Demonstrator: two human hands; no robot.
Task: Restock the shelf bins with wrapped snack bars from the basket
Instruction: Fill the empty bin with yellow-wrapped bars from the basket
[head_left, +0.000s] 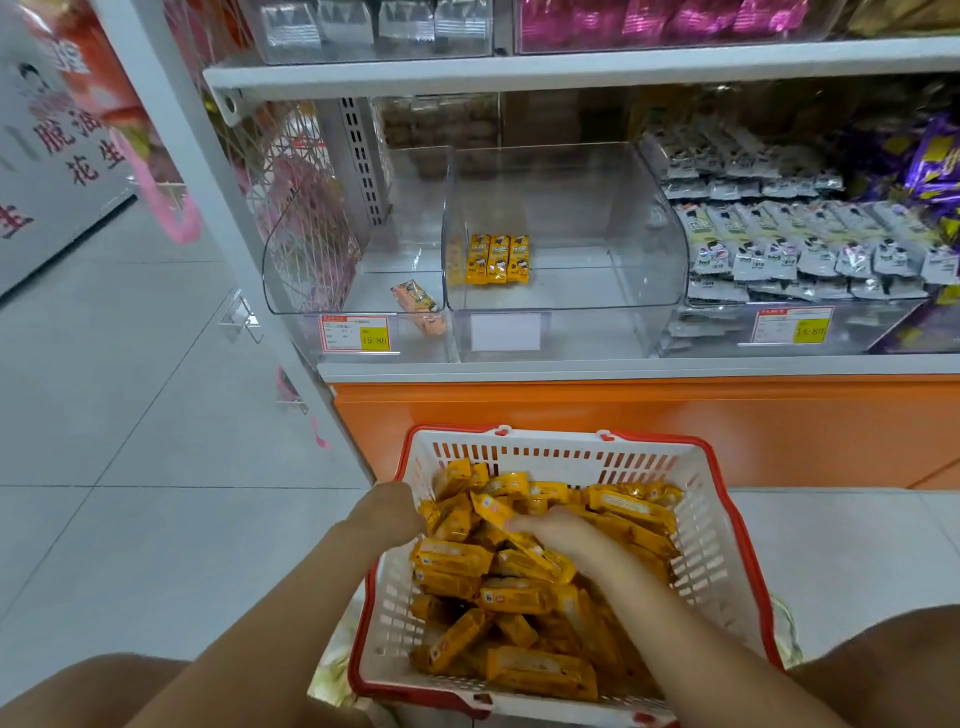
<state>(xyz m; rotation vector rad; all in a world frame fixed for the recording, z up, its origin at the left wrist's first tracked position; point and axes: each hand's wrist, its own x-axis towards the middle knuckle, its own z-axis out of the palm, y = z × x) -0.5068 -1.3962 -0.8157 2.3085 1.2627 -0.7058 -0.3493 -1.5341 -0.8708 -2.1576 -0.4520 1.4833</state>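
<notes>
**Light, slick bars that want a firm grip across the middle**

From where I stand, the basket (719, 540) sits low in front of the shelf, heaped with yellow wrapped snack bars (514, 595). The right hand (558, 530) is down in the heap with its fingers bent onto the wrappers, though I can't tell whether it actually has a bar gripped. The left hand (387, 512) is at the basket's left rim. It is blurred and its fingers don't show, so I can't say whether it grips.

Up on the shelf, the clear middle bin (660, 249) has only three bars (497, 259), side by side near its left wall.

I'd reckon these bars are light and fairly stiff. The glossy film looks slippery, though, and they lie every which way, so a loose fistful could shed one. It seems safer to take a few across their long sides, flat faces together, not by the crimped ends.
</notes>
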